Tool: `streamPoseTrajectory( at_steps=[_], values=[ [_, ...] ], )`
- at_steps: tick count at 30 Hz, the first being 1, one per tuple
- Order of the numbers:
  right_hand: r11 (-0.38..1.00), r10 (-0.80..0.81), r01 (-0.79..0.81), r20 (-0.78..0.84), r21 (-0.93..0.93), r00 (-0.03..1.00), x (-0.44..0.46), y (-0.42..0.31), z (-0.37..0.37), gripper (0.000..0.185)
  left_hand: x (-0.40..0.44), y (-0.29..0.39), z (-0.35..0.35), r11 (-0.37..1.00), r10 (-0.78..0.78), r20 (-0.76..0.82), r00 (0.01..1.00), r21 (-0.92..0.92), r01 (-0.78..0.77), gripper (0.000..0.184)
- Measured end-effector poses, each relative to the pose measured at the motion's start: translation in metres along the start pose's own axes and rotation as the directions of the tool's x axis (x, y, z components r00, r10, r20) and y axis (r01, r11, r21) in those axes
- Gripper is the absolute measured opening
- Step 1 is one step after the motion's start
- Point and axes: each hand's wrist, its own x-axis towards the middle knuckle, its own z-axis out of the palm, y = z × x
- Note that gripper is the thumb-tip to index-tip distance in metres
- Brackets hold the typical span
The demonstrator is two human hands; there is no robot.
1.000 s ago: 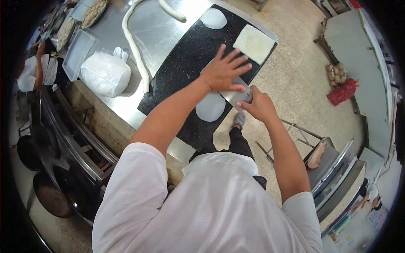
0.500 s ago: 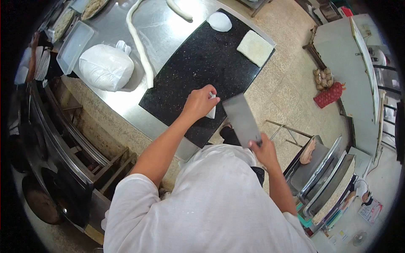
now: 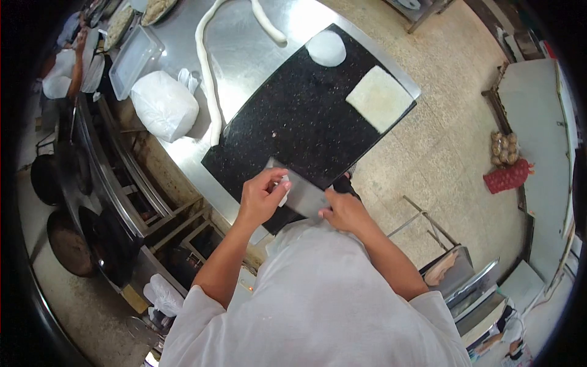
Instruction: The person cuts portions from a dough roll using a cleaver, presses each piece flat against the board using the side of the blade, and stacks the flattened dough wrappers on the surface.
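My right hand (image 3: 345, 211) is wrapped round the handle of a cleaver (image 3: 307, 197), whose wide metal blade reaches left over the near end of the black stone slab (image 3: 287, 122). My left hand (image 3: 263, 194) is closed in a pinch at the blade's far end, on a small white piece (image 3: 284, 197) that may be folded cloth; the fingers partly hide it. Beyond the hands, a round white mound (image 3: 326, 49) and a square off-white cloth (image 3: 380, 99) lie on the slab. A long dough rope (image 3: 206, 73) lies on the steel table (image 3: 244, 55).
Left on the table stand a filled white plastic bag (image 3: 164, 105) and a clear tub (image 3: 136, 60). Woks (image 3: 73, 241) and a stove line the left side, where another person (image 3: 67, 70) stands. Trays (image 3: 468, 293) lean at right; a red net sack (image 3: 507, 176) sits on the floor.
My right hand has swung the cleaver leftward onto the slab's near end, beside my left hand. My left hand has drawn closer with the white piece. The whole view has shifted.
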Motion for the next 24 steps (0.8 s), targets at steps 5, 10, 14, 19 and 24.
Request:
streamPoseTrajectory(
  at_steps=[5, 10, 14, 19, 24],
  values=[
    [0.996, -0.062, 0.060, 0.039, 0.069, 0.997, -0.015, 0.043, -0.034, 0.039, 0.071, 0.064, 0.019, 0.969, 0.128, -0.175, 0.976, -0.185, -0.161, 0.034],
    [0.993, 0.089, -0.083, -0.087, 0.078, 0.992, -0.032, 0.077, -0.089, 0.036, 0.216, 0.103, 0.035, 0.881, 0.107, -0.312, 0.944, -0.410, -0.235, 0.037],
    [0.981, 0.154, -0.120, -0.242, 0.150, 0.958, -0.045, 0.085, -0.119, 0.035, 0.269, 0.086, 0.037, 0.934, 0.004, -0.283, 0.959, -0.342, -0.104, 0.047],
    [0.889, 0.073, 0.177, -0.514, 0.421, 0.855, -0.037, 0.085, -0.118, 0.022, 0.230, 0.044, 0.027, 0.939, 0.335, -0.425, 0.841, 0.220, -0.263, 0.053],
    [0.449, 0.387, 0.187, -0.379, 0.874, 0.841, 0.024, 0.067, -0.092, 0.017, 0.104, -0.004, -0.019, 0.959, 0.230, -0.497, 0.837, 0.263, -0.107, 0.047]
  ],
)
